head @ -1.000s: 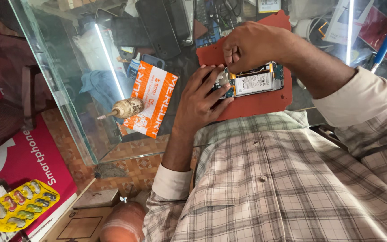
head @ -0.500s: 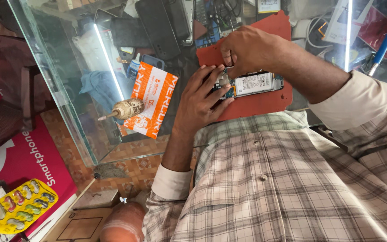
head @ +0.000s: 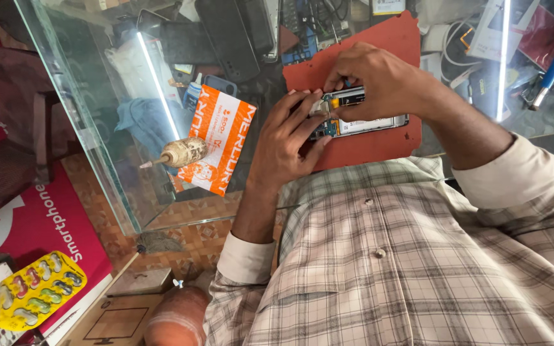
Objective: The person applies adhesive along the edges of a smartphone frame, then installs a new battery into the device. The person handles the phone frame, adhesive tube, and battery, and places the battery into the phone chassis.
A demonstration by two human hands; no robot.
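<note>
On the red work mat (head: 379, 144), an opened smartphone (head: 360, 118) with back cover off and internals exposed is steadied by the left hand (head: 286, 138); the right hand (head: 379, 80) is pinched at its top end. Reassembly not yet done.

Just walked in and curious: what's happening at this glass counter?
A person in a checked shirt works on an opened phone lying on a red mat on the glass counter. The left hand steadies the phone's end, while the right hand pinches something small at its top edge. An orange packet and a shell-like object lie to the side.
</note>
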